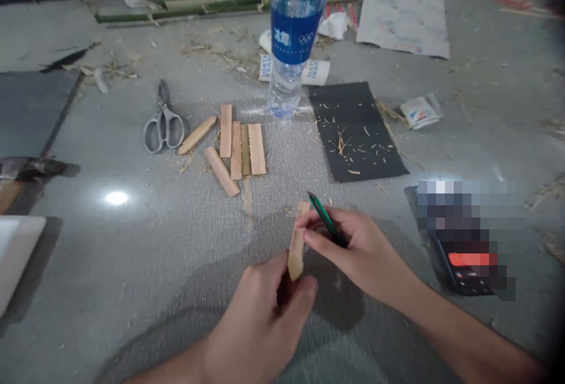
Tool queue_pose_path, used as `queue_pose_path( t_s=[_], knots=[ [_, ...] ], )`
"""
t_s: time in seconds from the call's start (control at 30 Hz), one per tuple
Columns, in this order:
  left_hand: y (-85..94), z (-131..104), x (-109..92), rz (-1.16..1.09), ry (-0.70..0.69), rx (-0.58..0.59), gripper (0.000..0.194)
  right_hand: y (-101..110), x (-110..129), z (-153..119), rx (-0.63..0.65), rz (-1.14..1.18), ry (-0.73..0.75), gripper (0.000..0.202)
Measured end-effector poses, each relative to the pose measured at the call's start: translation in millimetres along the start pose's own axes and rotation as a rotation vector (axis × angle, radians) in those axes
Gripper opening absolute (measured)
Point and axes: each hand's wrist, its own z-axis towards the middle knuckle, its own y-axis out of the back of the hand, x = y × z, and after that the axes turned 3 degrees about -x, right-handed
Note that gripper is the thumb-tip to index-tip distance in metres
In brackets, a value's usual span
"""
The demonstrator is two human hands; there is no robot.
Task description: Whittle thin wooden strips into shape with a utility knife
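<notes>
Right hand [364, 249] holds knife [323, 214] and pointed strip [296, 253]; left hand [262, 307] at tip, grip unclear. 1 loose strip [197, 135] pointed, 5 blunt strips [257, 149].

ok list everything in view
Bottle: 1, clear/blue, back centre
Scissors: 1, grey, centre left
Loose strips: 6, tan/olive, beside scissors
Sheet: 1, black, beside bottle
Paper scraps: several, whitish, back
Poles: several, greenish, back
Shavings: many, pale, scattered
Device: 1, dark, right, pixelated
Hammer: 1, dark/brown, left edge
Object: 1, white, left edge
Held strip: 1, tan, front centre
Tool: 1, green/black, front
Left hand: 1, bare, front
Right hand: 1, bare, holding tool
</notes>
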Motion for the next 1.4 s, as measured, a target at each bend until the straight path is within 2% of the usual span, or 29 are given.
queue_pose_path(
  t_s=[0.07, 0.13, 0.23, 0.33, 0.47, 0.63, 0.73, 0.83, 0.93, 1.0, 1.07, 1.13, 1.27, 1.4],
  knots=[
    [3.6, -1.3, 1.3, 0.400, -0.228, -0.110, 0.018, 0.6, 1.2, -0.2, -0.031, -0.038, 0.004, 0.012],
    [5.1, -3.8, 3.5, 0.660, -0.328, -0.256, 0.013, 0.8, 2.9, -0.5, -0.056, -0.059, 0.015, 0.011],
    [6.7, -8.7, 5.1, 0.835, -0.383, -0.379, 0.013, -1.2, 5.6, -1.4, -0.067, -0.088, 0.038, 0.011],
    [11.4, -12.1, 3.4, 0.964, -0.499, -0.390, 0.009, -4.6, 8.7, -4.4, -0.040, -0.118, 0.055, 0.016],
    [22.4, -12.5, 1.8, 1.017, -0.557, -0.448, 0.003, -2.9, 14.6, -15.6, 0.006, -0.167, 0.094, 0.033],
    [29.6, -13.4, 11.2, 0.926, -0.653, -0.621, 0.038, 3.8, 17.9, -35.1, -0.027, -0.339, 0.208, 0.047],
    [29.5, -15.1, 20.3, 0.839, -0.744, -0.698, 0.042, -0.2, 11.4, -44.1, -0.062, -0.405, 0.219, 0.046],
    [29.8, -14.9, 23.1, 0.761, -0.799, -0.707, 0.041, -10.5, -0.7, -50.6, -0.110, -0.458, 0.271, 0.046],
    [28.0, -12.0, 16.1, 0.656, -0.789, -0.664, 0.035, -20.6, -11.6, -54.6, -0.122, -0.459, 0.316, 0.053],
    [23.6, -9.6, 8.4, 0.579, -0.728, -0.655, 0.028, -24.3, -15.6, -55.6, -0.151, -0.452, 0.346, 0.058],
    [17.2, -8.1, 1.8, 0.442, -0.576, -0.748, 0.018, -25.1, -17.2, -55.4, -0.168, -0.455, 0.379, 0.062],
    [11.2, -8.3, -1.5, 0.384, -0.522, -0.794, 0.013, -23.7, -17.2, -54.8, -0.153, -0.471, 0.406, 0.065],
    [6.1, -13.1, -0.5, 0.421, -0.469, -0.808, 0.023, -20.1, -15.4, -54.7, -0.089, -0.492, 0.438, 0.070],
    [6.2, -17.1, 1.6, 0.430, -0.426, -0.795, 0.029, -19.3, -12.4, -56.3, -0.092, -0.495, 0.433, 0.072]
  ],
)
